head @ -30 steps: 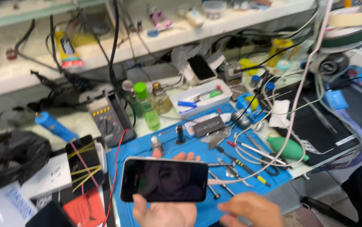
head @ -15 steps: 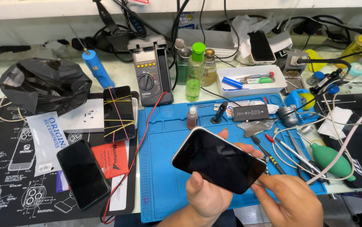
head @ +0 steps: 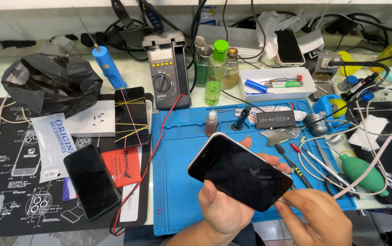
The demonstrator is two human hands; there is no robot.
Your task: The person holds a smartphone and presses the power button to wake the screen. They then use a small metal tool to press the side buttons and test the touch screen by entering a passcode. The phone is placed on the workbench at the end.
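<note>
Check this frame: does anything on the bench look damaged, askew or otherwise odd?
One oddity: a black phone left of the blue mat is strapped with several yellow rubber bands and one red, as if clamped. The phone held in both hands, left hand and right hand, shows no visible cracks.

1. A grey multimeter stands far centre, a green-capped clear bottle just right of it.
2. A crumpled black plastic bag lies far left.
3. A dark phone rests near left.
</note>
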